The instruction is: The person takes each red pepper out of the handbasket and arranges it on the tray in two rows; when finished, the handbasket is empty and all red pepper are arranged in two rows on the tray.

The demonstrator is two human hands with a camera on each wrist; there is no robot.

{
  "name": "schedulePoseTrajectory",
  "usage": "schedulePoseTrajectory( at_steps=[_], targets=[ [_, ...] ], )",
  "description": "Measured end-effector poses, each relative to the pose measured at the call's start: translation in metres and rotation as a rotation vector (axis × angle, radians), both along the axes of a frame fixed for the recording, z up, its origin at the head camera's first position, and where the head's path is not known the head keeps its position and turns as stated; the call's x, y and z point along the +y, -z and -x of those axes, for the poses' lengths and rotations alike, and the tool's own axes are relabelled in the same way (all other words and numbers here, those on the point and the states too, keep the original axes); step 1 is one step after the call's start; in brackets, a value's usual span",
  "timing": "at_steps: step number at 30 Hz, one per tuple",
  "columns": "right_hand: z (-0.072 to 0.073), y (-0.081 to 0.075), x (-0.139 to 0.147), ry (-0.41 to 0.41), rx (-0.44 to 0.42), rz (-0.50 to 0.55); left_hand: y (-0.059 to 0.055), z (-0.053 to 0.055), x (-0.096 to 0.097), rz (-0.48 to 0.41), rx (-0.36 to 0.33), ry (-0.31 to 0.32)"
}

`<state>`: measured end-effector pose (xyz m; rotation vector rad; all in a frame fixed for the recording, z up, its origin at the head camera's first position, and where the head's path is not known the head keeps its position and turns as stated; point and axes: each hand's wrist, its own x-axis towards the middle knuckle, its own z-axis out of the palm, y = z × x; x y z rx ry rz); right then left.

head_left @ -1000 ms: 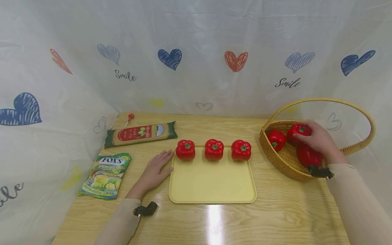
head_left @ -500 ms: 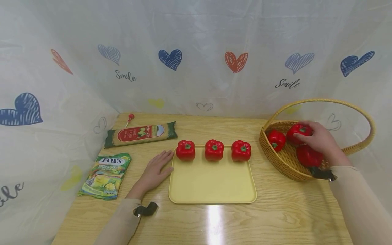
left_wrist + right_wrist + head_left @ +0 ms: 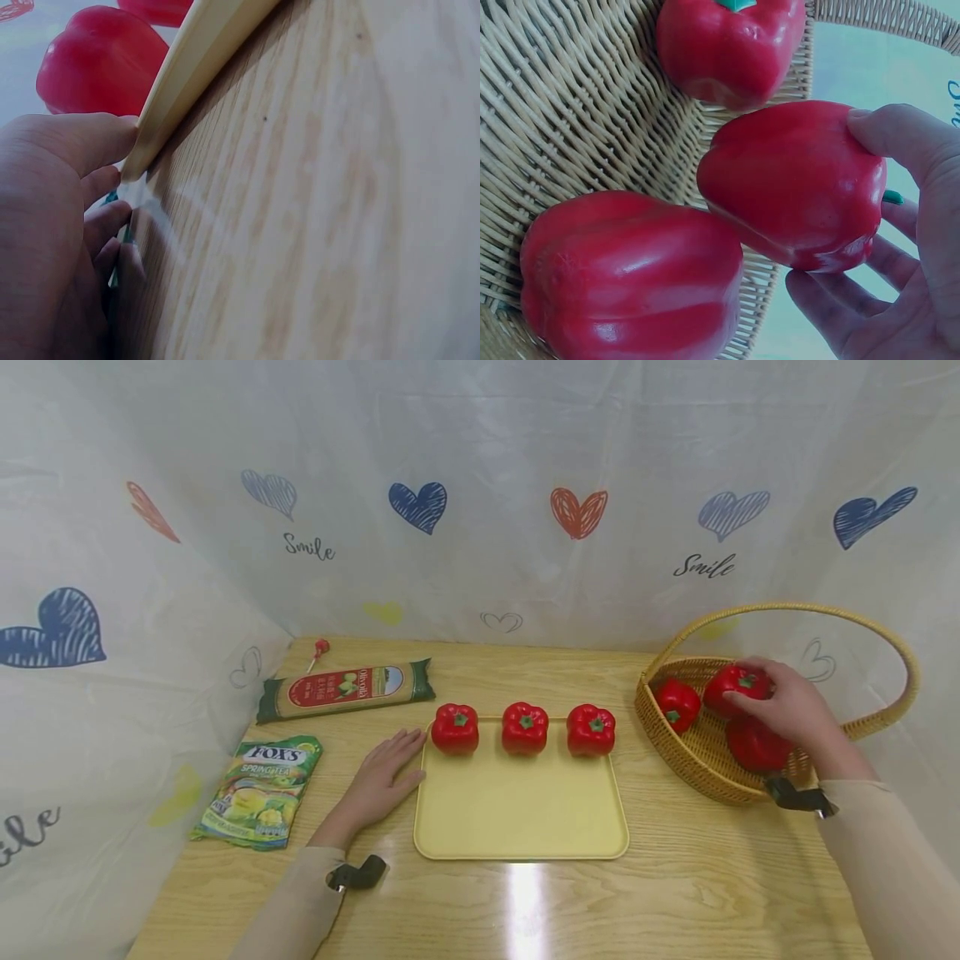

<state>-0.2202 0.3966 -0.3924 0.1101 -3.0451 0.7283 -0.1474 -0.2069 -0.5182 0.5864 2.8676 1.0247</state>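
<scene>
My right hand [image 3: 791,706] grips a red bell pepper [image 3: 795,184] inside the wicker basket [image 3: 678,760], thumb on one side and fingers on the other. Two more bell peppers lie in the basket: one at its left [image 3: 678,704], the other [image 3: 630,274] below the gripped one. My left hand [image 3: 380,781] lies flat on the table with its fingers extended; in the left wrist view the thumb touches the rim of the yellow tray [image 3: 521,810]. Three bell peppers [image 3: 524,727] stand in a row along the tray's far edge.
The basket's tall handle [image 3: 795,607] arches above my right hand. Left of the tray lie a pasta packet [image 3: 345,691], a lollipop [image 3: 320,648] and a green Fox's candy bag [image 3: 258,792]. A patterned sheet [image 3: 480,510] hangs behind the table.
My right hand and the bell pepper in it have shifted slightly to the right within the basket. My left hand keeps its place beside the tray.
</scene>
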Motion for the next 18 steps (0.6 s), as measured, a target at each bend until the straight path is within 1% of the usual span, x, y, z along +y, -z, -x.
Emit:
schedulePoseTrajectory(
  at_steps=[6, 18],
  targets=[
    [-0.005, -0.002, -0.003, -0.026, 0.035, 0.005, 0.0, 0.0, 0.0, -0.002, -0.004, 0.0],
    [-0.015, -0.004, -0.009, -0.03, 0.046, 0.008, 0.0, 0.0, 0.0, 0.0, -0.009, -0.002]
  ],
)
